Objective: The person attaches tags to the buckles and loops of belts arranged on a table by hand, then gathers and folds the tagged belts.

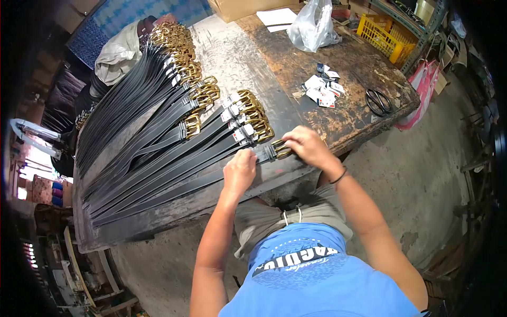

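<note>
A black belt (211,178) lies along the near edge of the table, its gold buckle (282,149) toward the right. My left hand (240,168) is closed on the strap a little short of the buckle. With its fingers pinched, my right hand (307,145) grips the buckle's right side. Just beyond, a small group of belts (198,145) lies side by side, with white tags (244,133) near their gold buckles (257,117). The underside of the held strap is hidden.
A large stack of black belts (124,95) covers the table's left side. On the right are loose tags (323,90), black-handled scissors (378,102) and a clear plastic bag (313,29). A yellow crate (380,39) stands past the worn wooden table (364,68).
</note>
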A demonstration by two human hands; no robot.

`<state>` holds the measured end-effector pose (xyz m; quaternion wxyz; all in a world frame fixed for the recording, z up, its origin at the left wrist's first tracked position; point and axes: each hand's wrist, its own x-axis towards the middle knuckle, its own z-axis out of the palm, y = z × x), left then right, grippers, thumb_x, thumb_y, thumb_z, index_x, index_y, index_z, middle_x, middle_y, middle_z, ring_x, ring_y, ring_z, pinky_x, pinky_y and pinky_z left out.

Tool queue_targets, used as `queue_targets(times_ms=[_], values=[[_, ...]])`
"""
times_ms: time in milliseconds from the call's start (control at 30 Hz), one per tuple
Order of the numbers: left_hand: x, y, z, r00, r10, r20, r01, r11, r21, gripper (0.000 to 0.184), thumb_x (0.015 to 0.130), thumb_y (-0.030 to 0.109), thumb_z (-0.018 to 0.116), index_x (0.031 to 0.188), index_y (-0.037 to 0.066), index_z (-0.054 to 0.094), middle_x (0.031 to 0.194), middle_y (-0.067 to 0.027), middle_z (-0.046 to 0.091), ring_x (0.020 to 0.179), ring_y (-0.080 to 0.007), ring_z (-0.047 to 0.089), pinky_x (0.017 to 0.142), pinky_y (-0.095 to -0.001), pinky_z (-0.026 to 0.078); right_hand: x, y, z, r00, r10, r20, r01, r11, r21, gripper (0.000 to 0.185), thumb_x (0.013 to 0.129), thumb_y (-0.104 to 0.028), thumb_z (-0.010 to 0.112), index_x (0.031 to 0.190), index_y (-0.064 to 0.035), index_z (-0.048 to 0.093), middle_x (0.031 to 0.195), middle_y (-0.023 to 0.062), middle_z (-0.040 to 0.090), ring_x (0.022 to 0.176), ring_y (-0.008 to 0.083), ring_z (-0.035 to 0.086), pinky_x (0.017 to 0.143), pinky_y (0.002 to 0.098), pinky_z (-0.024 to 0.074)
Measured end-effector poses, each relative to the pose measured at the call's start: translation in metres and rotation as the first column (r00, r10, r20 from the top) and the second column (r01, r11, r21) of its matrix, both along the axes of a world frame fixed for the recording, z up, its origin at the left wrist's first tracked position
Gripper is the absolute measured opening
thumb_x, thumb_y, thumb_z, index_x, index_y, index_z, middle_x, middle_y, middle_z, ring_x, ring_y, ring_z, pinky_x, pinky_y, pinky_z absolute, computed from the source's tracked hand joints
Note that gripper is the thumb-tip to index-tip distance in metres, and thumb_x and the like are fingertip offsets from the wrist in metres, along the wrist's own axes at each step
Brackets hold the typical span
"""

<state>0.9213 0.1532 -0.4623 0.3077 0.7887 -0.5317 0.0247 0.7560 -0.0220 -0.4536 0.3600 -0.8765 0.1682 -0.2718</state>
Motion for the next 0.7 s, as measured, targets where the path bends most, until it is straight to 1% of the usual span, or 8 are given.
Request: queue_targets(times_ms=[67,333,400,467,533,633,667,700], values=[[-0.003,-0.011,-0.003,1.000,-0.010,0.011,0.010,1.000,0.009,0.010,0.086,0.017,0.063,0.092,0.010,0.059,0.087,-0.0114,0.065,0.078,-0.0350,0.064,0.065,-0.0448,0.051,0.011,0.013,-0.010,0.995,-0.045,-0.093,0.032,0.990,-0.138,0.017,0.082,-0.020,0.068,0.096,-0.0109,0.070,0.091,0.0072,0.062,0.093,0.0277,0.060,0.081,0.0402,0.0482],[-0.012,-0.020,0.006,0.990,0.054,-0.132,-0.043,0.995,0.086,0.016,0.087,0.023,0.063,0.091,0.007,0.062,0.086,-0.0118,0.067,0.081,-0.0318,0.066,0.070,-0.0424,0.050,0.019,0.013,-0.006,0.988,-0.050,-0.147,0.024,0.984,-0.175,0.011,0.083,-0.022,0.067,0.088,-0.0118,0.065,0.086,0.0076,0.059,0.084,0.0295,0.062,0.074,0.0427,0.0483],[-0.014,-0.017,0.018,0.905,0.136,-0.403,-0.081,0.985,0.151,0.019,0.085,0.023,0.067,0.092,0.006,0.063,0.082,-0.0104,0.067,0.075,-0.0239,0.065,0.068,-0.0363,0.050,0.018,0.015,-0.010,0.996,-0.046,-0.071,0.030,0.978,-0.207,0.010,0.084,-0.020,0.064,0.087,-0.0105,0.062,0.086,0.0078,0.059,0.082,0.0301,0.062,0.072,0.0415,0.0485],[-0.008,-0.011,0.022,0.716,0.047,-0.697,-0.016,0.999,0.051,0.023,0.081,0.022,0.074,0.087,0.003,0.062,0.080,-0.0028,0.064,0.073,-0.0100,0.056,0.067,-0.0277,0.047,0.015,0.021,-0.005,0.987,-0.159,-0.037,0.158,0.987,-0.005,0.009,0.085,-0.018,0.062,0.087,-0.0094,0.062,0.086,0.0088,0.059,0.080,0.0305,0.062,0.070,0.0407,0.0487],[-0.004,-0.006,0.015,0.705,-0.041,-0.708,0.049,0.999,-0.010,0.021,0.083,0.020,0.073,0.090,0.004,0.061,0.081,0.0013,0.061,0.071,-0.0078,0.052,0.065,-0.0251,0.045,0.015,0.025,-0.004,0.986,-0.169,0.002,0.169,0.985,0.029,0.009,0.085,-0.015,0.061,0.088,-0.0073,0.063,0.084,0.0089,0.060,0.076,0.0288,0.062,0.068,0.0383,0.0490],[-0.002,-0.002,0.013,0.560,-0.199,-0.804,0.151,0.979,-0.137,0.018,0.088,0.012,0.068,0.102,0.005,0.059,0.081,0.0039,0.057,0.069,-0.0034,0.048,0.061,-0.0201,0.041,0.021,0.031,-0.009,0.965,-0.217,0.150,0.174,0.951,0.257,0.010,0.086,-0.011,0.064,0.092,-0.0031,0.064,0.082,0.0049,0.062,0.071,0.0151,0.060,0.064,0.0292,0.0480],[-0.002,0.001,0.014,0.459,-0.203,-0.865,0.155,0.977,-0.146,0.019,0.090,0.009,0.063,0.108,0.005,0.060,0.084,0.0033,0.058,0.071,-0.0037,0.050,0.062,-0.0202,0.043,0.023,0.034,-0.011,0.966,-0.204,0.157,0.161,0.955,0.250,0.010,0.086,-0.011,0.064,0.092,-0.0031,0.064,0.082,0.0049,0.062,0.071,0.0151,0.060,0.064,0.0292,0.0480],[-0.002,0.000,0.009,0.470,-0.238,-0.850,0.134,0.971,-0.198,0.021,0.090,0.007,0.061,0.111,0.004,0.059,0.085,0.0026,0.059,0.073,-0.0042,0.051,0.064,-0.0208,0.044,0.025,0.037,-0.011,0.962,-0.221,0.160,0.148,0.916,0.373,0.009,0.087,-0.011,0.064,0.091,-0.0025,0.064,0.081,0.0033,0.063,0.071,0.0114,0.059,0.064,0.0273,0.0476]])
